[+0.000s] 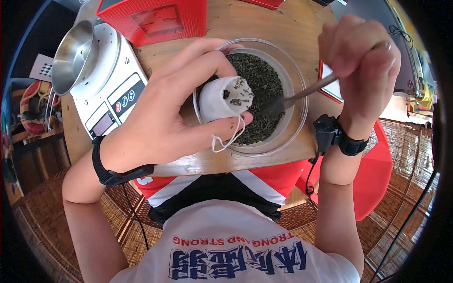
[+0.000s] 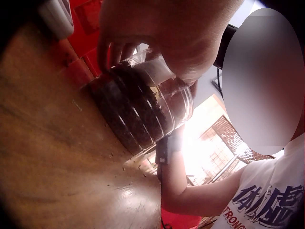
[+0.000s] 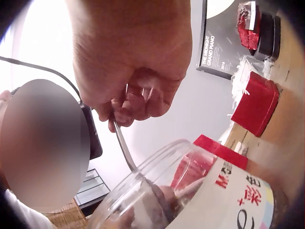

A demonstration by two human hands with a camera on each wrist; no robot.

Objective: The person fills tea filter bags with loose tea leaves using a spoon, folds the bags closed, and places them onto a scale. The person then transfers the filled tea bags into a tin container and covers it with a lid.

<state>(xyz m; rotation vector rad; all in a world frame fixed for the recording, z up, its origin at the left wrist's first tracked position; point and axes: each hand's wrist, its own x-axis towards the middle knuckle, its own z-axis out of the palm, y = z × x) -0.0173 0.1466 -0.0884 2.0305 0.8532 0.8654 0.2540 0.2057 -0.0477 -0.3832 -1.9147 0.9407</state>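
A clear round tub point(image 1: 302, 101) of dark dried leaves point(image 1: 262, 75) stands at the table's front edge. Over its left side the left hand point(image 1: 177, 106) holds a white mesh bag point(image 1: 219, 101) by thumb and fingers, its mouth open with some leaves inside and a string point(image 1: 219, 144) hanging over the thumb. The right hand point(image 1: 363, 66), raised at the tub's right, grips the handle of a metal spoon point(image 1: 306, 92), whose bowl end rests in the leaves. In the right wrist view the spoon point(image 3: 125, 148) slants down into the tub point(image 3: 238, 191).
Left of the tub is a white scale point(image 1: 130, 80) with a steel bowl point(image 1: 75, 56) on it. A red box point(image 1: 155, 21) stands behind. In the right wrist view there are another red box point(image 3: 257, 102) and a black printed box point(image 3: 217, 43). Leaf crumbs dot the wooden table point(image 2: 57, 157).
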